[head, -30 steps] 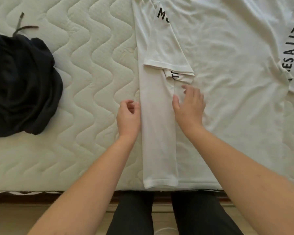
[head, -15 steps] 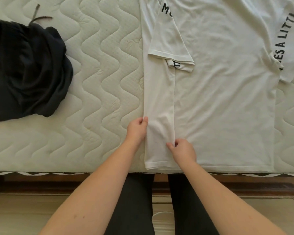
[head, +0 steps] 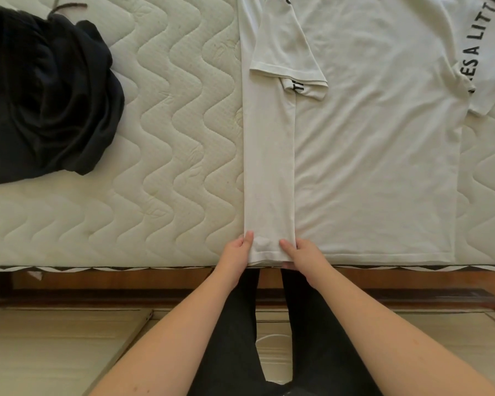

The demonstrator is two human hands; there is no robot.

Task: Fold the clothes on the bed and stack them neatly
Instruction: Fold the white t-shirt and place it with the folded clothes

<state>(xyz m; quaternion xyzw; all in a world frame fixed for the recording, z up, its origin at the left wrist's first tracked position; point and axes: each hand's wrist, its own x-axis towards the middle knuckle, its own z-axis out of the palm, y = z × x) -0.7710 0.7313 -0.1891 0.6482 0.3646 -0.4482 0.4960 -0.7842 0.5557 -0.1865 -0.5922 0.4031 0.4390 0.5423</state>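
White cotton T-shirt (head: 369, 144): both hands have slid down its folded strip to the hem; left hand (head: 237, 252) and right hand (head: 302, 254) fingers pinch it, flattening the first side fold.

Mattress (head: 169, 138): cream, quilted in wavy lines, with a zigzag-patterned trim along its near edge.
Bed frame (head: 126, 284): brown wood, just below the mattress's near edge.
Floor (head: 55, 352): pale wooden panels.
Trousers (head: 235, 338): black, on the person's legs.
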